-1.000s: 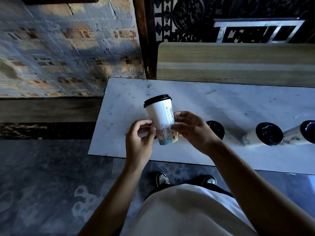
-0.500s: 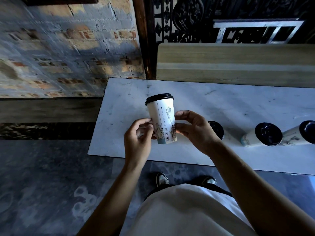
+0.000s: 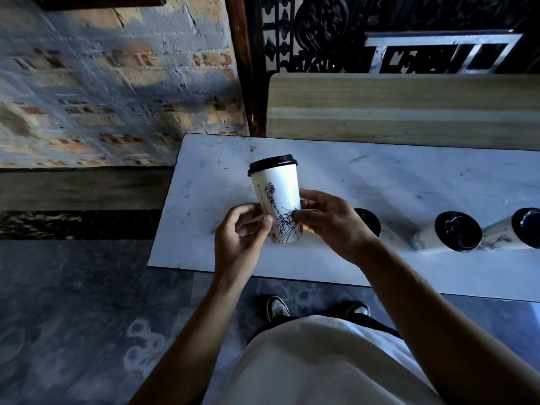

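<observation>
- Underfoot, nearest the camera: shoes [image 3: 277, 307] on the stone floor [image 3: 73, 302]. A dropped cup would land here. Whether it is full can't be told, so a spill is possible.
- Left grip [image 3: 239, 238]: thumb and fingertips pinch the low wall of the paper cup [image 3: 280, 194], and the hold looks light.
- Right grip [image 3: 330, 226]: fingers curl round the cup's other side, near the base.
- Cup is in the air, slightly tilted, over the front-left part of the counter [image 3: 380, 182].
- Both holds sit low, so the cup is top-heavy. Turning it between the fingers could let it slip or tip.
- Black lid [image 3: 273, 164] is on. Squeezing the thin wall too hard could pop it.
- Second lidded cup [image 3: 366, 222] sits just behind the right wrist, where a backward swing could knock it.
- Third cup [image 3: 444, 236] and fourth cup [image 3: 514, 232] are farther right, near the front edge. A bump could send them off.
</observation>
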Action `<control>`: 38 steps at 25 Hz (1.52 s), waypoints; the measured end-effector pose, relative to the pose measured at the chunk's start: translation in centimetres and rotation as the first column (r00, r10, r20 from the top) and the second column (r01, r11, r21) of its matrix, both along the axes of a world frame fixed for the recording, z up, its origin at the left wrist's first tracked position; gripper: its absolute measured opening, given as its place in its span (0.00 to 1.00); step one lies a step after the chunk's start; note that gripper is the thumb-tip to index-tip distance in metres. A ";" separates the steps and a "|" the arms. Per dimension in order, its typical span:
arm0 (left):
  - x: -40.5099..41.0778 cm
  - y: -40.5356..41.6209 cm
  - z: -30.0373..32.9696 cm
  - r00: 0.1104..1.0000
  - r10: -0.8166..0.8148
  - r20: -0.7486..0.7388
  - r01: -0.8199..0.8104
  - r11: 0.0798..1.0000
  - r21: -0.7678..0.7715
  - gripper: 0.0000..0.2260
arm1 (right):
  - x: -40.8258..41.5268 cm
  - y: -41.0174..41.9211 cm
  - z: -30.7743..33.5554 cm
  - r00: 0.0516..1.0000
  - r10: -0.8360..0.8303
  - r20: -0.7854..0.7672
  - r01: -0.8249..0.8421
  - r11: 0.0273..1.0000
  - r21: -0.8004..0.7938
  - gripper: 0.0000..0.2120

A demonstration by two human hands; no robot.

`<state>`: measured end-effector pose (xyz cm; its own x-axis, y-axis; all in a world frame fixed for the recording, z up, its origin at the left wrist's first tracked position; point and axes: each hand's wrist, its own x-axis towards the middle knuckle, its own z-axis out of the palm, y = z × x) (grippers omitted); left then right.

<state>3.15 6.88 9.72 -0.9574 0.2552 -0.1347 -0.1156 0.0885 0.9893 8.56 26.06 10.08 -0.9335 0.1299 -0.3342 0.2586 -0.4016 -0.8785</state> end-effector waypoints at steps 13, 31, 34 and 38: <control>-0.1 2.3 0.1 0.996 0.029 -0.080 -0.039 0.991 -0.124 0.13 | -0.2 2.7 -0.6 1.000 -0.025 0.004 0.025 1.000 -0.010 0.20; -12.5 14.5 -1.7 0.998 0.004 0.069 0.007 0.987 -0.163 0.21 | -14.1 14.0 -0.6 0.986 0.164 0.026 -0.162 0.911 0.380 0.26; -19.9 17.8 -4.5 0.994 -0.030 0.107 0.043 0.992 -0.120 0.21 | -20.3 16.0 -3.4 0.994 0.105 0.026 -0.106 0.890 0.444 0.29; -29.0 21.4 -9.3 0.986 -0.064 0.155 0.067 0.998 -0.013 0.21 | -28.9 18.1 -8.6 1.000 -0.026 0.014 0.018 0.907 0.422 0.28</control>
<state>-25.88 28.32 0.40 -0.9060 0.3128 -0.2850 -0.2604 0.1187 0.9582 -20.31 44.16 1.45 -0.9230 0.2826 -0.2611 0.2720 -0.0007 -0.9623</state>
